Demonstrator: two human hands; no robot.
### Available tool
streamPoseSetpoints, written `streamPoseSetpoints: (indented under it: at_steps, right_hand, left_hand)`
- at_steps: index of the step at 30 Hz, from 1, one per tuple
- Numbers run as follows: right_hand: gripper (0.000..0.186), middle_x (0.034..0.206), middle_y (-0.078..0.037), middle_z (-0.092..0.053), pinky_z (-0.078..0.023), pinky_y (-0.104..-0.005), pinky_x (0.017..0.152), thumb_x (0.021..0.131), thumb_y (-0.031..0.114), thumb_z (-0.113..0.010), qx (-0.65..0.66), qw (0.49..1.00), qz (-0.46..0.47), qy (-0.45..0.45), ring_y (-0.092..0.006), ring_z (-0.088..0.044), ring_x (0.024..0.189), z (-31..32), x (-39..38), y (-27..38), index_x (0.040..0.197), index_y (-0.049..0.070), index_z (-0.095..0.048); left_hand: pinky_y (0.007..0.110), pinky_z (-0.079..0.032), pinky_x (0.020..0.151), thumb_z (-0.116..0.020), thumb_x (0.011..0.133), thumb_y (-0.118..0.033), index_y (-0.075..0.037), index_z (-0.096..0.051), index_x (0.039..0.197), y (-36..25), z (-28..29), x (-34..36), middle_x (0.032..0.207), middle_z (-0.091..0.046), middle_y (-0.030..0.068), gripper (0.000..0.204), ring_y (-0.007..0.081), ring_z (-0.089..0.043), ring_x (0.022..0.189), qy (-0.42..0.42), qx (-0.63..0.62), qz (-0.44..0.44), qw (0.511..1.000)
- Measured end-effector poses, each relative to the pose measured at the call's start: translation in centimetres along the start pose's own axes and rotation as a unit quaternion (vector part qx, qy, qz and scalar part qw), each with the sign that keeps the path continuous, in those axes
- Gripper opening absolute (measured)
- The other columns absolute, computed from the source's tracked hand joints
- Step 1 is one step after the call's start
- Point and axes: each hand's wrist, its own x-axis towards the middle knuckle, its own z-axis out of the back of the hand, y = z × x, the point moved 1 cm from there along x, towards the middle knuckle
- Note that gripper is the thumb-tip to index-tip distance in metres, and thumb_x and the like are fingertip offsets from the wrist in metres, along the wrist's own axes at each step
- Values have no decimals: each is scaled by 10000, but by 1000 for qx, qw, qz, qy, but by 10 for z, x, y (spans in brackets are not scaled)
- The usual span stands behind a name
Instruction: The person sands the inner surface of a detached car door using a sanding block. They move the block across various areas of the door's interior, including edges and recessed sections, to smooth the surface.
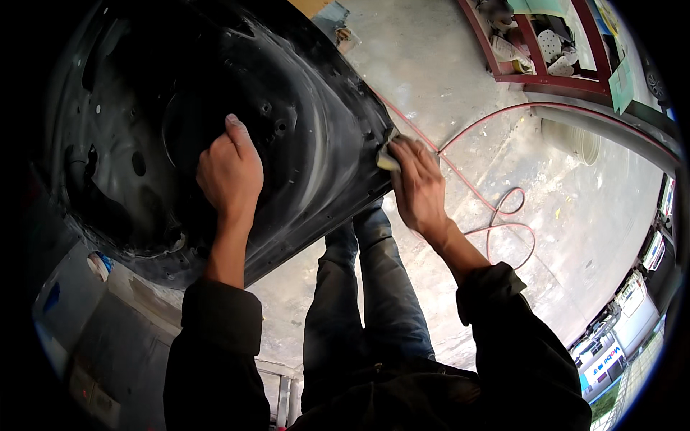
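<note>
A large black car door panel [302, 93] lies flat in front of me, its inner side up with holes and pressed ribs. My left hand [230, 172] rests on the panel near its middle, fingers curled, thumb stretched up. At the panel's right edge, my right hand [417, 183] presses a small pale pad of sanding paper or cloth [388, 159] against the rim. Dull grey scuffed patches show on the black paint beside that edge.
A thin red hose [496, 215] loops over the concrete floor [575, 215] to the right. A red shelf rack [553, 50] with sanding discs and boxes stands at the upper right. My legs in jeans [359, 287] are below the panel. Parked cars [625, 316] sit at the far right.
</note>
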Motion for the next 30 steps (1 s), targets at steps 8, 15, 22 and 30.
streamPoseSetpoints:
  at_steps: [8, 15, 22, 30]
  right_hand:
    - [481, 1431, -117, -616, -417, -464, 1159, 888, 93, -672, -34, 999, 0, -28, -290, -526, 1398, -20, 23, 9, 1358, 33, -585]
    - [195, 816, -235, -675, -542, -497, 664, 1002, 115, -593, 34, 954, -292, -56, -448, -691, 766, 59, -67, -20, 1173, 22, -594]
    - [456, 847, -242, -655, -506, -454, 701, 949, 383, -721, 177, 942, -279, 57, -412, -639, 767, 17, 5, -44, 1110, -33, -626]
    - [427, 911, -214, -659, -510, -489, 708, 885, 376, -789, 52, 967, -241, -57, -429, -661, 820, -21, 27, -32, 997, -6, -634]
  left_hand:
    - [553, -543, 756, -350, 1093, -457, 38, -694, 748, 12, 5, 4, 722, -695, 240, 694, 475, -683, 750, -5, -6, 19, 1000]
    - [560, -535, 740, -345, 1094, -465, 40, -697, 745, 10, 5, 4, 724, -695, 239, 708, 470, -683, 745, -16, 6, 8, 1000]
    - [568, -534, 771, -332, 1092, -461, 34, -695, 720, 9, 6, 3, 714, -689, 254, 718, 479, -681, 747, -6, 2, 8, 1000]
    - [551, -551, 750, -313, 1091, -454, 9, -689, 704, 4, 0, 0, 713, -699, 232, 711, 455, -697, 732, -18, 9, 16, 1000]
